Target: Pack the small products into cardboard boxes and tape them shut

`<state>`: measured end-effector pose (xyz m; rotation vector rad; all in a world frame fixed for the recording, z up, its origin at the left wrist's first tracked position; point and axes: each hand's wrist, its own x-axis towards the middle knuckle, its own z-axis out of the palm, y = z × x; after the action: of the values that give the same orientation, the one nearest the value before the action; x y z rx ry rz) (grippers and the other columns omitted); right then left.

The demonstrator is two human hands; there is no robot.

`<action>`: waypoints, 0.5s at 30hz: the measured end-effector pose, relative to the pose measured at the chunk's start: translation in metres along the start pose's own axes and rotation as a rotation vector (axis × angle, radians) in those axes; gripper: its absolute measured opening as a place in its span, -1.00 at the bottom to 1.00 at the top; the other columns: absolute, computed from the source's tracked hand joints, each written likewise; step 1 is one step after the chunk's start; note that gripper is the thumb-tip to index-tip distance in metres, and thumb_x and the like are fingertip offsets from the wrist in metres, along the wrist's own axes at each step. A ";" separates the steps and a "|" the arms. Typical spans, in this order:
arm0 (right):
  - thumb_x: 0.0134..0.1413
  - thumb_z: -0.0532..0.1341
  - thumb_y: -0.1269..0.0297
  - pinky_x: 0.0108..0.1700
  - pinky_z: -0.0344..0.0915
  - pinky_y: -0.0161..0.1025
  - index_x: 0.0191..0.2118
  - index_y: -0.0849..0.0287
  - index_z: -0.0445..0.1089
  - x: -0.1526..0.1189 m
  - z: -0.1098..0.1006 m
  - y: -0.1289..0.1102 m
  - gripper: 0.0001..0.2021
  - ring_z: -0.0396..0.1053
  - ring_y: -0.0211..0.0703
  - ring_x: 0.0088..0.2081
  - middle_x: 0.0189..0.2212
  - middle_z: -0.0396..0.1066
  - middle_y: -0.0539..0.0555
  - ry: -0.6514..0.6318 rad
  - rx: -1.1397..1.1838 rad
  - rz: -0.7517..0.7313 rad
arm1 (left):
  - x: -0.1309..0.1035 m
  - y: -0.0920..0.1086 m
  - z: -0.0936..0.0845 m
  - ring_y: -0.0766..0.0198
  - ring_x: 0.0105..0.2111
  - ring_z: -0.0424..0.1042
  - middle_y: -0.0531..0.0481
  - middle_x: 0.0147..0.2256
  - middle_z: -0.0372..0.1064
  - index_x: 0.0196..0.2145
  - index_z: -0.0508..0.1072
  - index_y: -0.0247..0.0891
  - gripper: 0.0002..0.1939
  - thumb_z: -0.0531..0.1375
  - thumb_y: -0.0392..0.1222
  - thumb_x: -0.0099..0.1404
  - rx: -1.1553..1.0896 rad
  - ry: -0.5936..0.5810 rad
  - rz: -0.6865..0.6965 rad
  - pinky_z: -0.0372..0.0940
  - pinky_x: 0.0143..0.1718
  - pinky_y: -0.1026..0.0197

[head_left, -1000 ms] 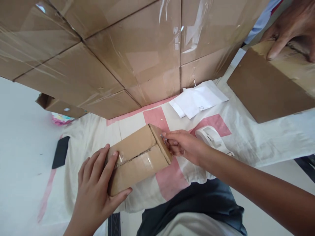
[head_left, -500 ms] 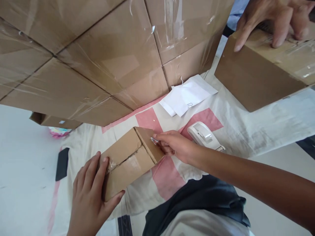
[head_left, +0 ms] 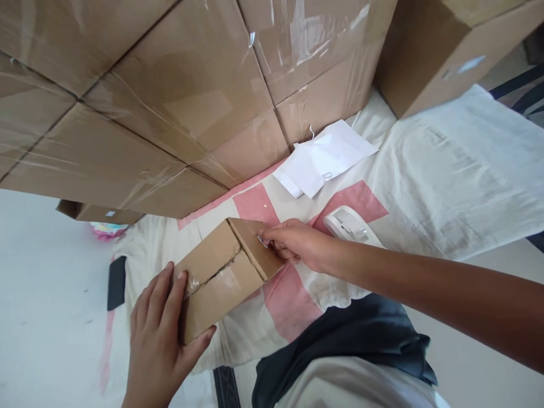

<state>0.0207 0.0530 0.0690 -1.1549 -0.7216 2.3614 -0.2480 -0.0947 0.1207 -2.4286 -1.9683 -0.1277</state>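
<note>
A small brown cardboard box (head_left: pixel 219 272) lies tilted on the cloth, its top seam ragged and partly taped. My left hand (head_left: pixel 164 323) is closed around the near left end, fingers on the top and thumb along the side. At the opposite end face, my right hand (head_left: pixel 293 243) pinches a small white printed label (head_left: pixel 263 242) against the cardboard. Its lower fingers are curled and partly hidden. Just beyond my right forearm sits a white tape dispenser (head_left: pixel 346 222), partly covered by the arm.
Large taped cartons (head_left: pixel 182 102) form a wall in front. Another carton (head_left: pixel 425 56) stands at the upper right. White sheets (head_left: pixel 325 158) lie by the stack on a pink and white cloth (head_left: pixel 450 187). A black flat object (head_left: pixel 116 283) is at the left.
Another person's hand has left the view at the upper right, and the carton there now stands farther back, beside the stack. My hands keep almost the same hold on the small box.
</note>
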 end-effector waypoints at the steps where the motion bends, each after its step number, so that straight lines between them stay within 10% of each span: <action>1: 0.13 0.31 0.27 -0.63 -0.28 -0.35 -0.57 0.17 0.23 0.000 -0.001 -0.001 -0.67 -0.23 -0.46 -0.68 -0.74 -0.09 -0.21 -0.002 -0.009 0.012 | 0.000 0.000 0.000 -0.42 0.40 -0.03 -0.15 0.50 -0.20 0.50 -0.15 -0.02 -0.12 0.13 0.19 0.38 -0.002 0.004 0.000 -0.04 0.32 -0.45; 8: 0.16 0.29 0.28 -0.61 -0.33 -0.33 -0.52 0.14 0.27 0.004 -0.010 -0.009 -0.73 -0.27 -0.42 -0.68 -0.75 -0.13 -0.21 -0.124 -0.134 0.095 | 0.001 0.001 -0.002 -0.42 0.40 -0.02 -0.15 0.49 -0.19 0.50 -0.13 -0.05 -0.12 0.16 0.16 0.38 0.001 -0.007 -0.001 -0.02 0.33 -0.45; 15: -0.04 0.41 -0.26 -0.63 -0.30 -0.34 -0.63 0.10 0.05 0.010 -0.016 -0.007 -0.34 -0.24 -0.43 -0.67 -0.73 -0.07 -0.17 -0.116 -0.282 0.244 | 0.005 -0.001 -0.003 -0.38 0.38 0.04 -0.10 0.49 -0.16 0.49 -0.12 -0.01 -0.13 0.17 0.14 0.37 -0.014 -0.011 -0.018 0.02 0.32 -0.42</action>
<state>0.0291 0.0685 0.0584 -1.2922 -1.0339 2.6077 -0.2482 -0.0894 0.1236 -2.4262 -2.0004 -0.1287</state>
